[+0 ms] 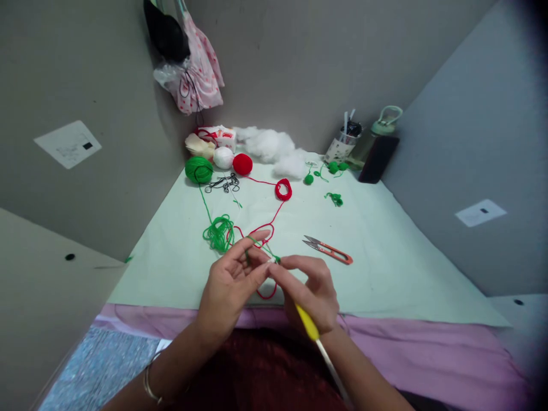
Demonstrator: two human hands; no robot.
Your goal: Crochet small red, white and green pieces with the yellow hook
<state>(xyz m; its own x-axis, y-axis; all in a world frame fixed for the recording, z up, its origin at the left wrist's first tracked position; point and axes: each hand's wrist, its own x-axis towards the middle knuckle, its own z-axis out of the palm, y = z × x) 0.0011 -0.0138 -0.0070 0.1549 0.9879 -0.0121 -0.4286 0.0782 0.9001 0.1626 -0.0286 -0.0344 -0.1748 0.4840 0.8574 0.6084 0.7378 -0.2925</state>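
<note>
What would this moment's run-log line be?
left hand: thin green yarn | right hand: slim yellow-and-white tool | nearby: orange-handled metal snips

I note the yellow hook handle smooth, plastic in look. Snips: blades bare metal, orange part smooth. My green yarn ball: matt, fibrous. White stuffing: fluffy, uneven. Worktop: matt, cloth-covered. Grey partition: smooth, matt. Hanging pink bag: soft printed cloth.

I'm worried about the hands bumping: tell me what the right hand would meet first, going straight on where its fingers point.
Probably the small green yarn piece, which it seems to touch, then the left hand just beyond; depth there is unclear.
</note>
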